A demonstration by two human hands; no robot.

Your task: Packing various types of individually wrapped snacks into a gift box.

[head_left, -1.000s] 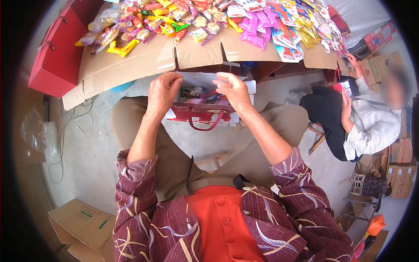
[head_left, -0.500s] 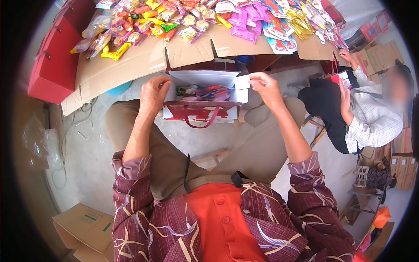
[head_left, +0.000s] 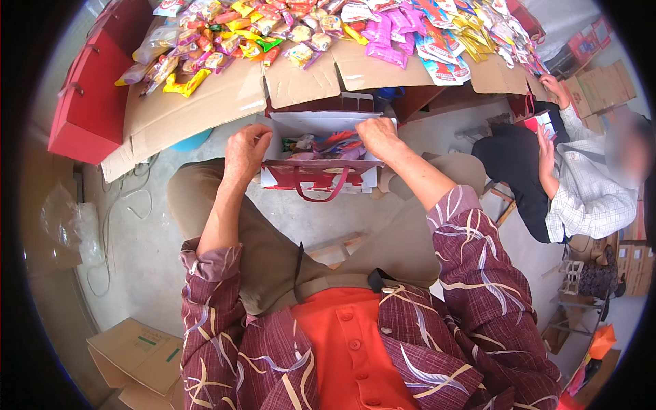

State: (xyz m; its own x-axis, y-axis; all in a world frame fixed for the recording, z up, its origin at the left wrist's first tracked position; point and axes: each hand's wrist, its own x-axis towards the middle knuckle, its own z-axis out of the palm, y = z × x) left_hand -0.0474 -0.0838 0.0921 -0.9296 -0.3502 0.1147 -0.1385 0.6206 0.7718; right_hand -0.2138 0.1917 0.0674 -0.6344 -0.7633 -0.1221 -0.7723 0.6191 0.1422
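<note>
A red gift box (head_left: 283, 179) with a white inside stands open-topped before me, its red loop handle (head_left: 321, 199) hanging on the near side. Wrapped snacks (head_left: 328, 147) in mixed colours lie in it. My left hand (head_left: 247, 152) is at the box's left end, fingers curled and thumb close to them; what they pinch, if anything, cannot be made out. Over the right end is my right hand (head_left: 380, 139), closed and bent inward at the end flap, which it largely hides.
Heaps of wrapped snacks (head_left: 301, 34) cover a cardboard-topped table (head_left: 205, 113). Red gift boxes (head_left: 89, 113) stand at its left end. A co-worker in a checked shirt (head_left: 588, 178) sits at right. A cardboard carton (head_left: 140, 352) lies at lower left, cables (head_left: 109, 225) above it.
My right hand has moved left and inward over the box's right end; the white flap that stuck out there no longer shows. My left hand stays at the left end.
</note>
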